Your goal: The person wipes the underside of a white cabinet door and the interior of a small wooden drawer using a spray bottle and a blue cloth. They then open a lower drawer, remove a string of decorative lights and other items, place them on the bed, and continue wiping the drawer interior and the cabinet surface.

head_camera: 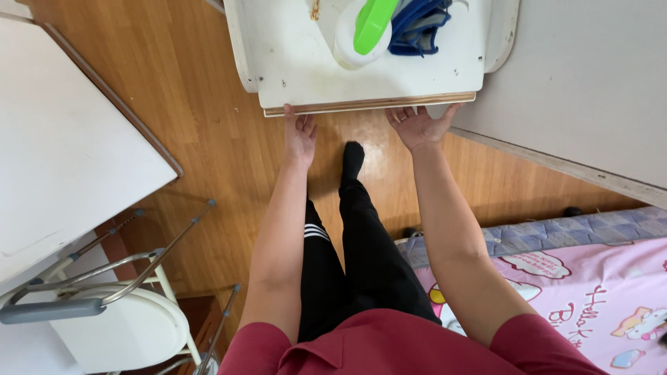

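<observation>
Gripping the white tray (368,87) edge: left hand (299,133), right hand (418,126) beneath.

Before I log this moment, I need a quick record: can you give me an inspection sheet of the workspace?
Surface: white board, wooden front edge, chipped and stained.
Job's things: the board, gripped from below at its near edge.
Clutter: white container with green lid and blue cloth on the board.
Hands: left hand and right hand both under the board's edge, palms up.
Cables: nothing seen.
Surroundings: wooden floor, white table, folding stool, pink cartoon bedding, grey wall.
</observation>
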